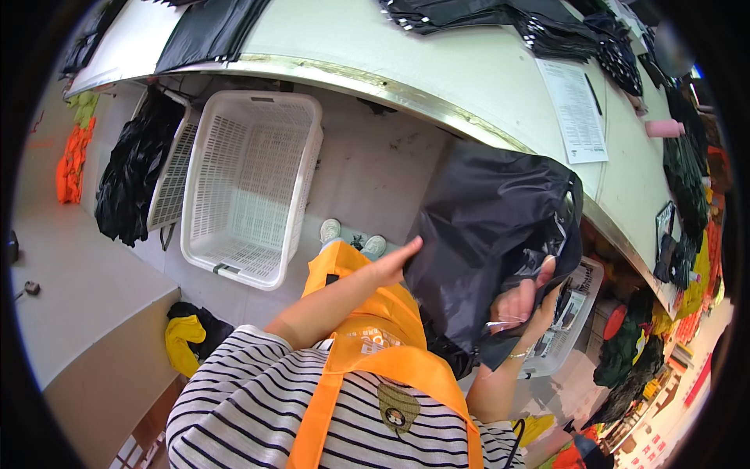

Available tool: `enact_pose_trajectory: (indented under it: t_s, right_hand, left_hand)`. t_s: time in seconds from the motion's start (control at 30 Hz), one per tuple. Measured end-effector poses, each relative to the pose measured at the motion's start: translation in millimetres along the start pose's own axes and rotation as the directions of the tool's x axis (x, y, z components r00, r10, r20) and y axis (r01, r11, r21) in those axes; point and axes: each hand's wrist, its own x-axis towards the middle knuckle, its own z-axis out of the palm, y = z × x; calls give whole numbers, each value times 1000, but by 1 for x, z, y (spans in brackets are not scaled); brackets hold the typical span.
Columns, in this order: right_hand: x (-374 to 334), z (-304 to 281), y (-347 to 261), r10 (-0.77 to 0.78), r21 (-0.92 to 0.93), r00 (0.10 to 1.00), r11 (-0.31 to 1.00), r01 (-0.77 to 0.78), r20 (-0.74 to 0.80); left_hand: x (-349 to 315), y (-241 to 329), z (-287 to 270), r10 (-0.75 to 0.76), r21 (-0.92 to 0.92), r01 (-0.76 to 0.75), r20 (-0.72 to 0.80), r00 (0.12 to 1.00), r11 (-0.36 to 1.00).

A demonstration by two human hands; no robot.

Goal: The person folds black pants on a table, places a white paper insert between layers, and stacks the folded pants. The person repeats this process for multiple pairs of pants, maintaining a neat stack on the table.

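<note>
A large sheet of shiny black fabric (476, 227), folded or layered, hangs in front of me beside the table edge. My left hand (394, 264) is at its left edge, thumb along the front; the other fingers are mostly hidden behind the cloth. At the lower right, my right hand (519, 301) is closed on the fabric with curled fingers and thumb raised. Thin whitish strands show by its fingers, too fine to name. The fabric's right side bulges open around the right wrist.
A white plastic basket (295, 195) stands on the floor to the left, beside a heap of black fabric (137, 168). The long white table (469, 86) bears black stacks (484, 19), a printed sheet (574, 117) and a pink bottle (664, 128). Another crate (590, 293) sits lower right.
</note>
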Motion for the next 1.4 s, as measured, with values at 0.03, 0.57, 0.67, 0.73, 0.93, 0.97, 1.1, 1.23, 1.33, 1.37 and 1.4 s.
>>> enact_pose_trajectory:
  t_s: [0.03, 0.57, 0.67, 0.73, 0.93, 0.97, 1.1, 1.23, 1.33, 1.37, 1.4]
  right_hand:
    - [-7, -5, -10, -45, -32, 998, 999, 44, -34]
    - [215, -31, -14, -583, -882, 808, 422, 210, -87]
    - [319, -22, -6, -545, -862, 838, 434, 261, -21]
    - [388, -34, 9, -576, -881, 817, 404, 246, -36]
    - [524, -112, 41, -508, -906, 797, 409, -110, -326]
    - [530, -122, 41, -450, -853, 788, 493, -173, -420]
    - [470, -157, -28, -473, -904, 772, 276, -328, -425]
    - [316, -249, -166, -948, -607, 316, -226, -762, -43]
    - [260, -280, -224, -949, -346, 70, 43, -937, -308]
    - [262, -284, -233, -919, -444, 78, 111, -889, -387]
    - [263, -287, -241, -882, -527, 95, 187, -829, -462]
  left_hand:
    - [5, 14, 2, 49, -198, -34, 72, 996, 980]
    - [-68, 400, 108, 800, 319, -786, 120, 588, 530]
    - [-55, 517, 120, 833, 466, -808, 229, 504, 361]
    - [-32, 598, 106, 923, 842, -532, 132, 361, 88]
    - [115, 599, 133, 691, 689, 97, 689, 219, -718]
    - [144, 576, 130, 681, 722, 59, 618, 394, -689]
    - [200, 529, 92, 755, 843, 181, 332, 566, -506]
    - [210, 525, 87, 774, 843, 198, 334, 539, -501]
    - [216, 532, 93, 793, 837, 210, 354, 496, -505]
    - [215, 535, 96, 789, 834, 211, 355, 501, -509]
    - [212, 538, 98, 786, 832, 213, 355, 506, -513]
